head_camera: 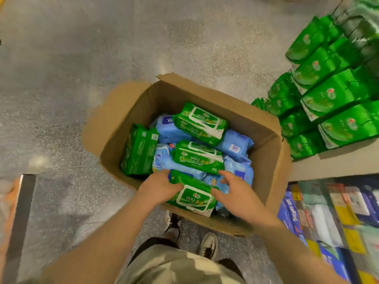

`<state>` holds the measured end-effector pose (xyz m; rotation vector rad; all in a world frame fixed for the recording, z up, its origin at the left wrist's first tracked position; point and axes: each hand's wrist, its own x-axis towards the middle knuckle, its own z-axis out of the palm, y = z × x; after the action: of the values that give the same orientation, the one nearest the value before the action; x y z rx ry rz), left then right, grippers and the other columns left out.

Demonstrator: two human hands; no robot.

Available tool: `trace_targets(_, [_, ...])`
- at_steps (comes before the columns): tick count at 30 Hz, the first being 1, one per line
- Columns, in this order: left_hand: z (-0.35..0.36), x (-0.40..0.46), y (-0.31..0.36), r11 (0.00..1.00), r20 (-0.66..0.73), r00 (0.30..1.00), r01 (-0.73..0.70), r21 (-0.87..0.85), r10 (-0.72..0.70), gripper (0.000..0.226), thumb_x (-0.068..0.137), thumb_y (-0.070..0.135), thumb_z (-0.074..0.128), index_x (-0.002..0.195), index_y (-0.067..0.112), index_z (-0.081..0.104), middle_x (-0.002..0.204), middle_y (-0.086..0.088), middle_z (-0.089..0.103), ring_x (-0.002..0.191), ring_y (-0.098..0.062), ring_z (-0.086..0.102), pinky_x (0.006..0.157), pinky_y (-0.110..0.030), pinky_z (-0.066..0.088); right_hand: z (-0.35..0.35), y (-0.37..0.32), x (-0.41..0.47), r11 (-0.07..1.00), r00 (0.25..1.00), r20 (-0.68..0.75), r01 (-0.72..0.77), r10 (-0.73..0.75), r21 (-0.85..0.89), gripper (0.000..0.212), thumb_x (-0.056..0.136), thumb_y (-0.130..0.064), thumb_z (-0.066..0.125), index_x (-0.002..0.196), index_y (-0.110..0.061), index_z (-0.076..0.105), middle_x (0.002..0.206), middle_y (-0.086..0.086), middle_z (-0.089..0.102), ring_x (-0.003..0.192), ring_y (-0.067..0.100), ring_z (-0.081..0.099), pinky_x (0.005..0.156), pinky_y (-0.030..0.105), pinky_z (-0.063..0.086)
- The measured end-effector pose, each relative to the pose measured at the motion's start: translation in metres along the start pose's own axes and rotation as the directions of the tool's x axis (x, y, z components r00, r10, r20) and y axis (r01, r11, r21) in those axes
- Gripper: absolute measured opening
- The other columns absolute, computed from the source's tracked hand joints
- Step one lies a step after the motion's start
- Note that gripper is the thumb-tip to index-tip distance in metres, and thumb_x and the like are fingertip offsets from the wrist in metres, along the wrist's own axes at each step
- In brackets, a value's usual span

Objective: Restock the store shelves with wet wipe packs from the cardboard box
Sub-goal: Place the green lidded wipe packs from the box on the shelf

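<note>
an open cardboard box (pixel 264 160) stands on the speckled grey floor (pixel 82 58), its flaps spread outward. inside lies a jumble of green wipe packs and blue wipe packs (pixel 174 132). one green pack (pixel 202 124) lies on top at the far side, a second green pack (pixel 198 156) lies in the middle, and a third green pack (pixel 139 150) stands on edge against the left wall of the box.

at the near edge of the box both hands meet on a fourth green pack (pixel 192 196), label facing up. the left hand (pixel 159 187) has its grip on the pack's left end, fingers curled over the far left corner. the right hand (pixel 235 191) is at the pack's right end with its thumb touching the edge; its fingers are spread and loosely bent above the blue packs, so its grip reads as open, not closed round the pack.

to the right, shelves (pixel 338 160) carry rows of green bags (pixel 328 95), with blurred mixed packets (pixel 328 218) on the nearer lower shelf. below the box the person's two shoes (pixel 209 244) stand on the floor.
</note>
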<state>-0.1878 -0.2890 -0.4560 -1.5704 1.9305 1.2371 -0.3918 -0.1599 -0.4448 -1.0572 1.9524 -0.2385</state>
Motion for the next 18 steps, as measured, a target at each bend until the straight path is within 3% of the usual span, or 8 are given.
trace_targets(5, [0.009,0.047,-0.010,0.991,0.237,0.971,-0.002,0.134,-0.030,0.041,0.085,0.042,0.076,0.118,0.023,0.064,0.124,-0.006,0.067,0.108,-0.021,0.061,0.087,-0.028,0.049,0.044,0.013,0.056,0.997,0.990,0.134,-0.044,0.053,-0.064,0.090,0.086,-0.046,0.079,0.158,-0.016,0.033,0.155,0.008,0.042,0.143,0.028,0.040,0.117,0.039,0.035])
trace_targets(7, [0.013,0.061,-0.013,0.989,0.282,0.958,0.008,0.148,-0.050,0.049,0.082,0.043,0.079,0.122,0.022,0.062,0.128,-0.004,0.066,0.110,-0.021,0.061,0.094,-0.031,0.051,0.058,0.019,0.076,0.993,0.986,0.160,-0.020,0.038,-0.114,0.097,0.081,-0.049,0.082,0.158,-0.016,0.033,0.156,0.009,0.040,0.144,0.030,0.039,0.118,0.042,0.035])
trace_targets(12, [0.020,0.086,-0.021,0.987,0.301,0.948,0.056,0.153,-0.100,0.076,0.072,0.042,0.088,0.135,0.017,0.052,0.133,-0.005,0.063,0.119,-0.023,0.061,0.098,-0.032,0.051,0.081,0.027,0.107,0.980,0.947,0.310,-0.025,0.087,-0.197,0.106,0.078,-0.046,0.084,0.161,-0.020,0.023,0.156,0.016,0.035,0.143,0.033,0.036,0.117,0.039,0.036])
trace_targets(18, [0.023,0.095,-0.023,0.990,0.293,0.950,0.070,0.121,-0.103,0.083,0.060,0.038,0.096,0.130,0.018,0.056,0.126,0.002,0.063,0.118,-0.019,0.061,0.099,-0.031,0.051,0.079,0.025,0.117,0.953,0.937,0.329,-0.014,0.118,-0.302,0.109,0.063,-0.055,0.090,0.150,-0.030,0.029,0.145,0.007,0.047,0.135,0.030,0.041,0.110,0.042,0.031])
